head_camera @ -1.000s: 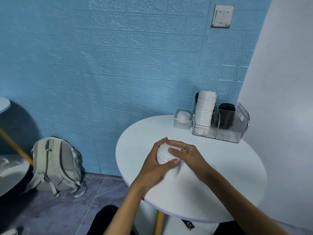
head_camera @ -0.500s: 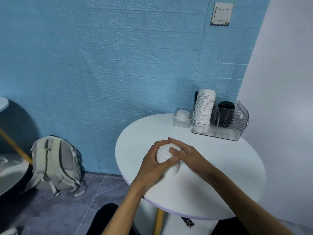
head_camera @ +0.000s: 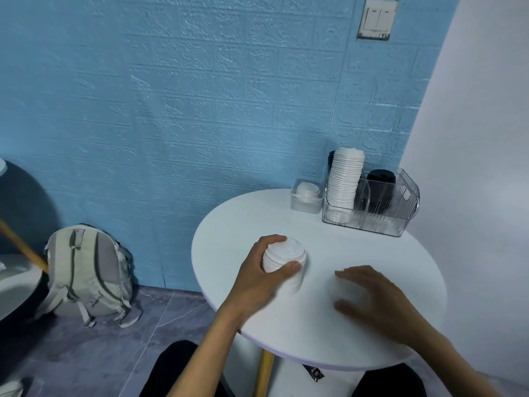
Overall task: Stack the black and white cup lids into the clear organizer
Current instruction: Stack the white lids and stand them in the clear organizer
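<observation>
Most of the work looked done: a tall column of white lids (head_camera: 345,181) already stood in the left bay of the clear organizer (head_camera: 372,207) at the back of the round table (head_camera: 357,333), with a shorter black stack (head_camera: 380,190) in the bay beside it and a dark stack just showing behind the white one. What remained, by my reading, was the short stack of white lids (head_camera: 284,260) near the table's front-left — well apart from the organizer. The left hand (head_camera: 257,285) gripped it, fingers round the far side and thumb pressed on the near side. The stack leaned, its long axis tipped off vertical with the top pointing up and away toward the wall. The right hand (head_camera: 375,302) was blurred, fingers spread and loosely bent over the tabletop, holding nothing — whether it touched the surface I could not tell.
</observation>
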`<action>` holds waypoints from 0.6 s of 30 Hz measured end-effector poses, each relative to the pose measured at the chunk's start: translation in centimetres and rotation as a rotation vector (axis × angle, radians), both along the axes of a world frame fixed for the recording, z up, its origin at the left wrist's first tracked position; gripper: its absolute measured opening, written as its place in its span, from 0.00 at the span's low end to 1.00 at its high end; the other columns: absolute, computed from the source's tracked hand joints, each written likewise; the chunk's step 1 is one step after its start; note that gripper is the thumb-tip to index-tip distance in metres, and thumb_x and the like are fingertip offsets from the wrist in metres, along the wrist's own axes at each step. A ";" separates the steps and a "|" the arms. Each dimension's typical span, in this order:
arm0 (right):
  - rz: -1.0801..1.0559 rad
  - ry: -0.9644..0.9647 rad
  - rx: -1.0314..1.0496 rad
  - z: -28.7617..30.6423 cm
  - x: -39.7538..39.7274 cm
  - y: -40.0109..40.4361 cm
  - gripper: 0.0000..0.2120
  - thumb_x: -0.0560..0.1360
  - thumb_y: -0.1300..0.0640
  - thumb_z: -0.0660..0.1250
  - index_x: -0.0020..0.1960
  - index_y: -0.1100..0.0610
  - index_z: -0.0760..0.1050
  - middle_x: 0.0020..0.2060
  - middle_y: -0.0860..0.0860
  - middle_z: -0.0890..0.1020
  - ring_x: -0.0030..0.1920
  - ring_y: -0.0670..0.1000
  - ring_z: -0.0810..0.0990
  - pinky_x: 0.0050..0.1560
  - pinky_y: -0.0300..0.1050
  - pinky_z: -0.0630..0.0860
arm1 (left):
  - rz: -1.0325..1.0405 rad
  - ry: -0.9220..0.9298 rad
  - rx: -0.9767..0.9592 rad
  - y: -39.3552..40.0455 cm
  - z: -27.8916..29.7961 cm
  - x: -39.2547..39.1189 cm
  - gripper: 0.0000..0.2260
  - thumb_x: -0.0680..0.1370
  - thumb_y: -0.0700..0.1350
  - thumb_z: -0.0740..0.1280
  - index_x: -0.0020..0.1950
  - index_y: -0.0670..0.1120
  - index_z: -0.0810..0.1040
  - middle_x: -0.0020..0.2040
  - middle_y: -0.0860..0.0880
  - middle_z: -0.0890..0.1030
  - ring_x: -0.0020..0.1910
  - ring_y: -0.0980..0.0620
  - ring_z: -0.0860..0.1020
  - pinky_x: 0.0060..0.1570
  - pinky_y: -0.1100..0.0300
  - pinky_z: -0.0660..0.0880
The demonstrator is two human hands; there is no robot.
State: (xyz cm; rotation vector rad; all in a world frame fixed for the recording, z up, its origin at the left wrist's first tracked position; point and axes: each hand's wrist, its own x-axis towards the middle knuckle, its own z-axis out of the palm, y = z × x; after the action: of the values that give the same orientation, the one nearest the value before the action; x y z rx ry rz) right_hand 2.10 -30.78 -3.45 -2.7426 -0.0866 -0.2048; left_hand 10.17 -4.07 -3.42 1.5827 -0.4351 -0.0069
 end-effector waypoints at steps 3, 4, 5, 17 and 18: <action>-0.013 -0.079 0.224 1.7 1.2 1.3 0.34 0.64 0.25 0.69 0.66 0.37 0.76 0.61 0.34 0.77 0.59 0.36 0.76 0.60 0.40 0.74 | 0.015 -0.003 -0.020 0.0 -0.1 -0.1 0.24 0.68 0.55 0.80 0.63 0.59 0.78 0.65 0.59 0.79 0.65 0.57 0.77 0.70 0.50 0.73; -0.009 -0.112 0.309 2.6 1.7 2.0 0.31 0.64 0.29 0.72 0.65 0.38 0.77 0.60 0.34 0.78 0.56 0.35 0.77 0.56 0.36 0.74 | 0.014 -0.005 -0.022 0.0 -0.1 -0.1 0.24 0.68 0.54 0.80 0.63 0.59 0.78 0.65 0.59 0.79 0.65 0.57 0.77 0.70 0.50 0.73; 0.001 -0.132 0.396 3.8 2.3 3.0 0.27 0.66 0.35 0.75 0.63 0.38 0.78 0.59 0.34 0.79 0.53 0.35 0.78 0.52 0.33 0.73 | 0.013 -0.008 -0.023 0.1 -0.2 -0.1 0.25 0.68 0.53 0.80 0.64 0.59 0.78 0.65 0.58 0.79 0.65 0.57 0.77 0.70 0.50 0.73; 0.205 -0.060 0.550 5.9 6.3 9.3 0.12 0.73 0.49 0.78 0.56 0.46 0.86 0.61 0.43 0.82 0.62 0.36 0.78 0.62 0.37 0.73 | 0.020 0.025 0.015 0.3 -0.2 0.0 0.38 0.65 0.58 0.82 0.72 0.64 0.71 0.67 0.59 0.80 0.65 0.57 0.79 0.68 0.48 0.76; 0.210 -0.052 0.542 6.1 6.4 9.2 0.12 0.74 0.48 0.77 0.56 0.47 0.86 0.61 0.43 0.82 0.62 0.36 0.78 0.62 0.37 0.73 | 0.021 0.025 0.013 0.3 -0.2 0.1 0.37 0.65 0.58 0.82 0.72 0.63 0.71 0.66 0.59 0.80 0.65 0.57 0.79 0.68 0.48 0.76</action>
State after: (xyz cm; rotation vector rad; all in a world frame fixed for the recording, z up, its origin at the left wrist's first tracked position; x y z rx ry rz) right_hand 8.45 -21.54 2.67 -2.1712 -0.2874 -0.2050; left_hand 10.22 -3.77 -3.58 1.5987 -0.3997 -0.0134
